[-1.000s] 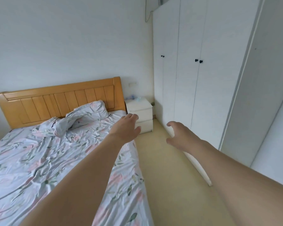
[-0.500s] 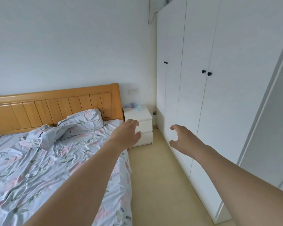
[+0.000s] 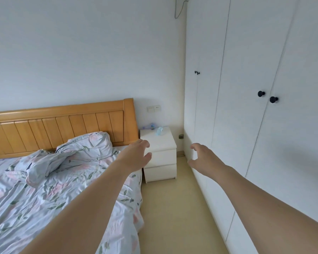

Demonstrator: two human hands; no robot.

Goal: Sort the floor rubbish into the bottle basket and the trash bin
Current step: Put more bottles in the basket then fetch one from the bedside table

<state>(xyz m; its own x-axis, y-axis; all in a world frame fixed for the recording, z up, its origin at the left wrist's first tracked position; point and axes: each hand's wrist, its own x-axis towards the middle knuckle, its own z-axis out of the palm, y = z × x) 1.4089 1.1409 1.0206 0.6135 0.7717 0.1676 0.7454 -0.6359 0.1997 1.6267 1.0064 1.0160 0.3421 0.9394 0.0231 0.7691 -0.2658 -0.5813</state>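
My left hand (image 3: 136,155) reaches forward over the bed's corner, fingers apart and holding nothing. My right hand (image 3: 203,157) is stretched out beside the wardrobe, fingers curled apart, also empty. A crumpled clear plastic bottle (image 3: 159,131) lies on top of the white nightstand (image 3: 163,158), beyond both hands. A bluish plastic item (image 3: 149,126) sits at the nightstand's back edge. No bottle basket, trash bin or floor rubbish is in view.
A bed (image 3: 44,189) with a floral duvet and a wooden headboard (image 3: 62,125) fills the left. A white wardrobe (image 3: 255,125) with black knobs lines the right. A narrow strip of beige floor (image 3: 173,217) runs between them to the nightstand.
The view has swung right and moved closer to the nightstand and wardrobe. Both hands stay stretched forward and empty, the nightstand now directly behind them.
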